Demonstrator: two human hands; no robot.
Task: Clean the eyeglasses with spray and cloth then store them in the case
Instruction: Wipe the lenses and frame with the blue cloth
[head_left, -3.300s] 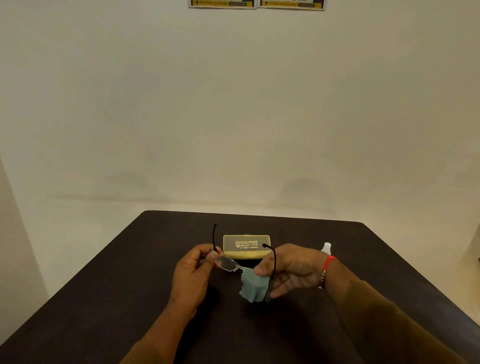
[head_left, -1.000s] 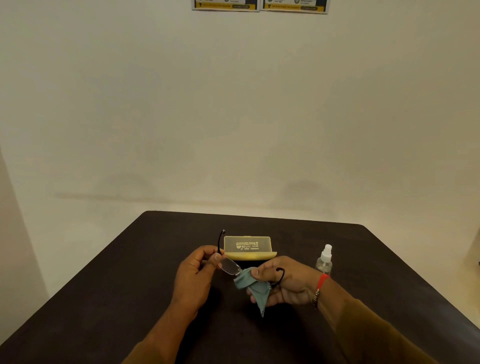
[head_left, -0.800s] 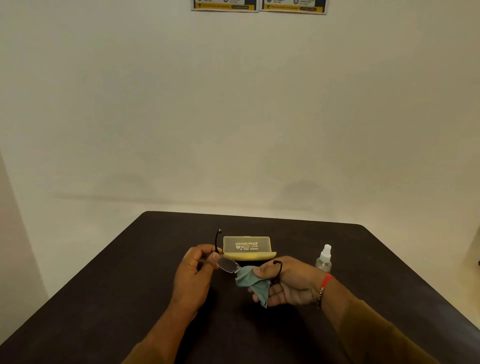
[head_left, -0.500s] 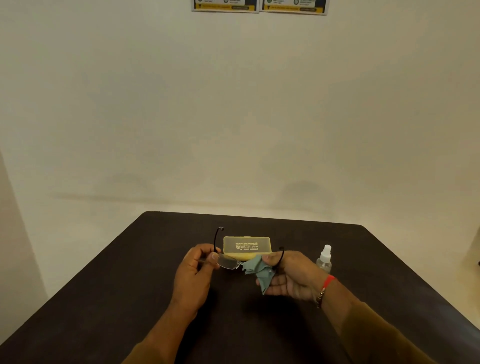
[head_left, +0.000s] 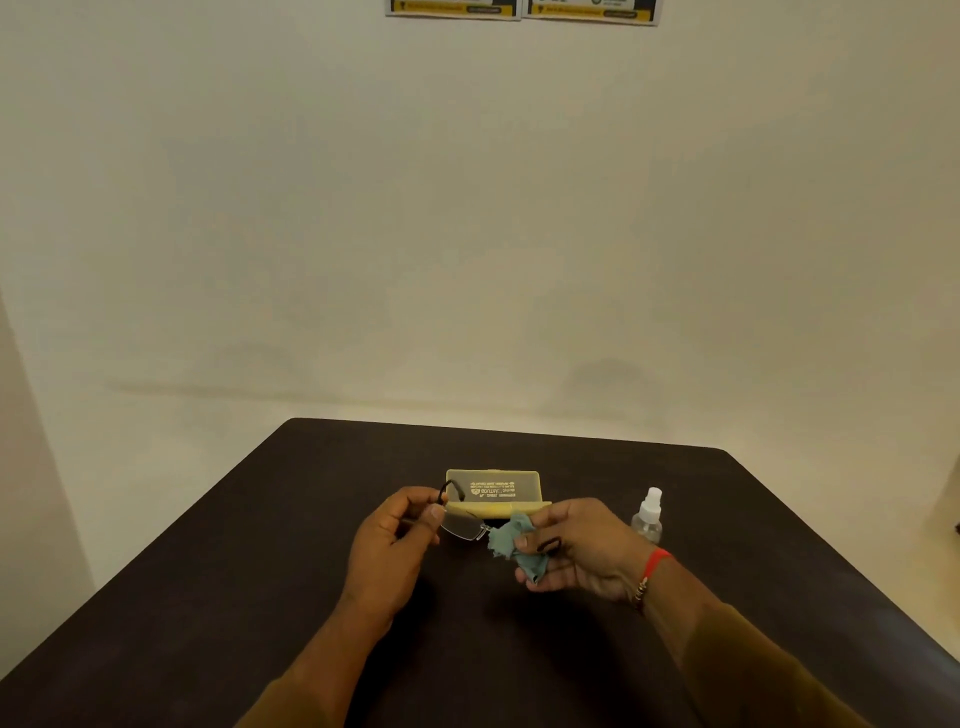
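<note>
Rimless eyeglasses (head_left: 464, 526) with thin black temples hang just above the dark table (head_left: 260, 571). My left hand (head_left: 392, 540) pinches their left end, beside the bare left lens. My right hand (head_left: 576, 545) presses a crumpled teal cloth (head_left: 511, 540) around the right lens, which is hidden; a black temple tip curls over its fingers. Behind the hands stands the yellow glasses case (head_left: 493, 491), lid raised with white print on it. A small clear spray bottle (head_left: 648, 517) with a white cap stands upright to the right of my right hand.
The dark table has a rounded far edge (head_left: 498, 431) close to a plain cream wall. Two yellow-edged posters (head_left: 519, 9) hang at the top of the wall. A red thread and a bead bracelet circle my right wrist (head_left: 652, 569).
Both hands stay at the same spot over the table. The glasses have tilted, their left temple tip dropping lower, and my right hand has shifted the cloth on the right lens.
</note>
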